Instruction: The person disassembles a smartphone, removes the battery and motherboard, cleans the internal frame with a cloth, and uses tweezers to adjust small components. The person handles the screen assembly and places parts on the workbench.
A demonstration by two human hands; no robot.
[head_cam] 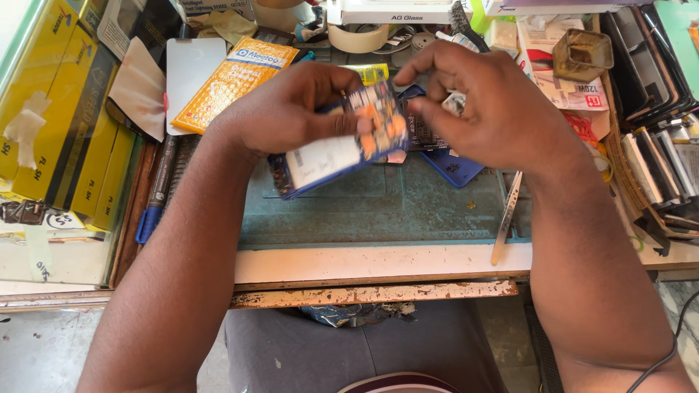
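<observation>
Holding the blue opened phone body (336, 149) above the green mat on the counter (378, 263), I see my left hand (291, 113) clamped on its 9 o'clock side, right hand (484, 109) pinching its 3 o'clock edge; I'd judge a steady, gentle grip best.

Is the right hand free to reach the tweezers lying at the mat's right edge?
Probably not yet: the right hand is busy pinching at the opened phone held by the left hand. The tweezers lie uncovered just below its wrist, so the path itself looks open.
</observation>
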